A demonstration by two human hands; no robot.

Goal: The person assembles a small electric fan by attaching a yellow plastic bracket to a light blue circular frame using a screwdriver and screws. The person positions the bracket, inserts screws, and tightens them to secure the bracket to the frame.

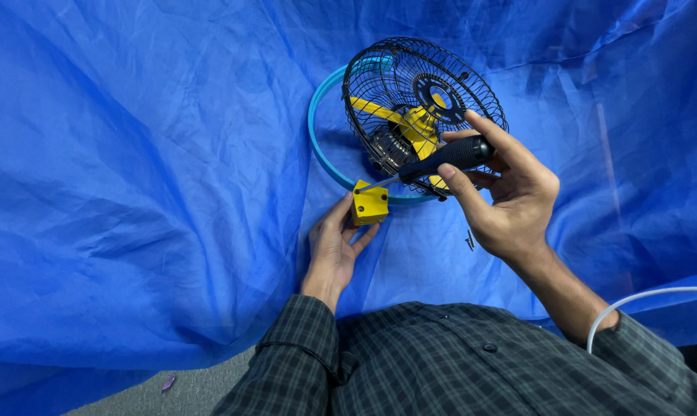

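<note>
You are working on a small yellow box (pixel 370 203) sitting just below the middle of the view, at the 6 o'clock edge of a light blue ring (pixel 316 142). Your left hand (pixel 335 246) is coming up from 6 o'clock and gripping that box, thumb on its left side and fingers along its lower right edge. Your right hand (pixel 502 192), at 3 o'clock of the box, is closing around the black handle of a screwdriver (pixel 433 163), and the thin metal shaft is slanting down toward 8 o'clock, its tip touching the top of the box. Behind the screwdriver, at 12 to 1 o'clock, a black wire fan guard (pixel 424 108) is standing tilted inside the ring, with yellow blades (pixel 410 122) showing through it. A few small dark screws (pixel 469 240) are lying below your right hand. Everything is resting on a crumpled blue plastic sheet (pixel 133 177). A white cable (pixel 641 300) is curving by your right sleeve.
</note>
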